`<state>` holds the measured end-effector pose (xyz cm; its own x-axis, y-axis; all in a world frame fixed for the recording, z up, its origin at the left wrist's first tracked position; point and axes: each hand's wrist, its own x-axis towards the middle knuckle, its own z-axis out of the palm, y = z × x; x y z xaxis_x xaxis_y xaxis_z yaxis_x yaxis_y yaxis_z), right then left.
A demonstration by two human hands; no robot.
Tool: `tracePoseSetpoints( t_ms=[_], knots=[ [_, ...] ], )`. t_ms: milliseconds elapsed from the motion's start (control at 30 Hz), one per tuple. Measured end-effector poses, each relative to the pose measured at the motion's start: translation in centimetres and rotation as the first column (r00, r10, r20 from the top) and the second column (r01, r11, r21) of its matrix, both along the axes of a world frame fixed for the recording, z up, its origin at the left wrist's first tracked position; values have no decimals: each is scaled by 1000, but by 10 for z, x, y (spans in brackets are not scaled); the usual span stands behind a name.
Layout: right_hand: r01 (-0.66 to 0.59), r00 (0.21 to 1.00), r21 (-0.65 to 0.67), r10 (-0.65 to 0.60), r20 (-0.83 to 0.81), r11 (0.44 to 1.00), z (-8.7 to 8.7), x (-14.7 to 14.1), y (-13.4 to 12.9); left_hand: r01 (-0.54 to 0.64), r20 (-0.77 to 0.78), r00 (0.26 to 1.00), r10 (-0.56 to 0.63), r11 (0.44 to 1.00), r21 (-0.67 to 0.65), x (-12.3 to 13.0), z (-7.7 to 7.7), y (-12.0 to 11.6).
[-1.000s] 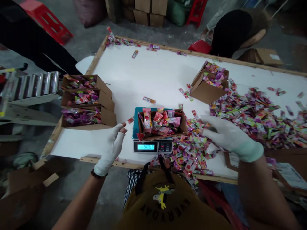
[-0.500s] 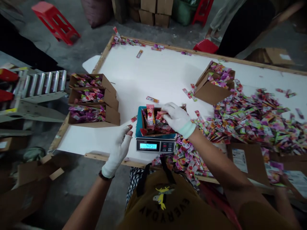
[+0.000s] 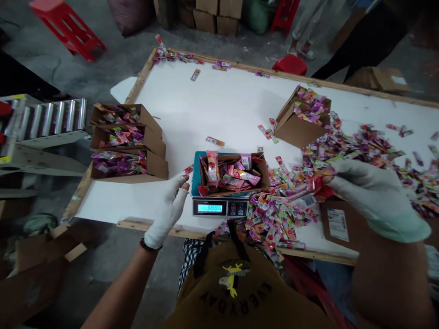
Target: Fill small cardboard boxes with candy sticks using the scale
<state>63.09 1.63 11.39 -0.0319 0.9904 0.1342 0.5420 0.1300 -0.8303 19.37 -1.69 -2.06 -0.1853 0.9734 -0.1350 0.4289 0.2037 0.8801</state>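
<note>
Right now my white-gloved right hand (image 3: 375,194) has its grip closed on a few red and pink plastic-wrapped packets (image 3: 320,188), over the multicoloured loose pile (image 3: 272,219). My white-gloved left hand (image 3: 166,208) holds nothing, its grip partly open beside the grey digital scale (image 3: 233,207). On that scale sits the packet-filled brown cardboard box (image 3: 263,172), atop the white, wood-edged counter (image 3: 206,100).

Jumbled pink plastic packets (image 3: 243,175) lie in an open brown cardboard box (image 3: 264,176) near the teal platform's (image 3: 195,179) left edge, red-and-pink plastic packets (image 3: 318,188) held rightward.
</note>
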Motion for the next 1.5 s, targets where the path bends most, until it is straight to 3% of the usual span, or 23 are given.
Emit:
tracePoseSetpoints(
  t_ms=[67,167,367,500,600,800,900,1033,1133,1200,1300,1367,1433,1500],
  knots=[
    [8,999,-40,-7,44,999,-2,8,-4,3,11,1000,-3,1000,13,0,0,3],
    [44,998,-40,-46,-42,998,-2,-1,-6,26,21,999,-27,999,42,3,4,9],
    [14,921,61,11,-389,998,7,-61,11,51,-5,999,-51,997,60,13,14,11],
    [-56,916,66,77,-395,996,0,-88,28,57,-16,998,-56,996,63,13,13,6],
    [-39,925,60,59,-376,997,-4,-83,29,22,-33,999,-21,1000,14,8,9,0],
    [72,927,8,-64,-370,997,1,-40,6,-35,13,999,37,996,-77,3,6,-6],
    [43,953,-23,-48,-298,999,1,-28,-4,-51,60,997,54,997,-61,11,24,-2],
    [35,983,66,-22,-183,997,-4,-44,-5,-16,37,999,12,995,103,32,76,6],
    [-26,996,158,39,-81,987,-1,-75,2,98,37,993,-108,972,216,52,116,11],
    [-80,995,191,90,-43,978,4,-99,7,249,31,964,-265,937,246,66,133,15],
    [-146,987,242,156,-24,959,11,-128,12,508,-103,860,-499,820,263,85,142,18],
    [-180,982,271,190,-11,946,12,-136,14,608,-234,793,-562,752,254,93,139,20],
    [-187,981,257,193,2,948,11,-132,14,624,-322,774,-546,744,239,95,131,22],
    [-139,990,235,141,11,962,9,-116,13,567,-368,802,-471,793,222,92,121,25]
  ],
)
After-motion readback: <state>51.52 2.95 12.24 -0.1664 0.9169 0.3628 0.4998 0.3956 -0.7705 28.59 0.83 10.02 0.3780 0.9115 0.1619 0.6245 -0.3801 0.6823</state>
